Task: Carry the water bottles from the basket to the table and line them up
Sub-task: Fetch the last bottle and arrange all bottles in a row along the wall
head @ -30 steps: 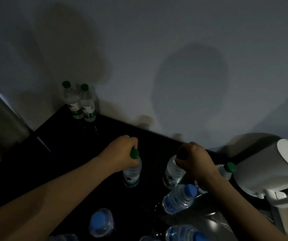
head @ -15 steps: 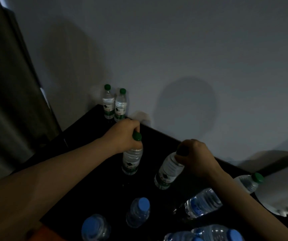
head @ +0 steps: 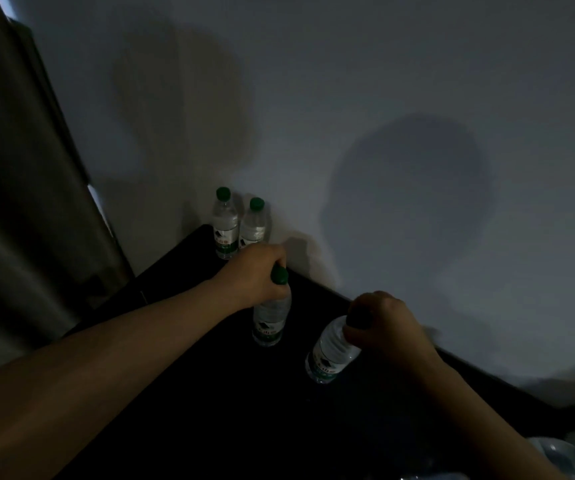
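We see left hand point(head: 255, 273) and right hand point(head: 388, 325), fingers curled round green-capped bottles point(head: 270, 318), nearer the standing pair point(head: 225, 226); black table point(head: 210, 393), grey wall point(head: 348, 98).

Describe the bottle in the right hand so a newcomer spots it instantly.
Start at the black table against the grey wall. Two green-capped bottles stand in its far corner; nearer, the left hand grips an upright bottle. The target bottle is held tilted at its cap by the right hand, base swung left, unlike those three upright ones.
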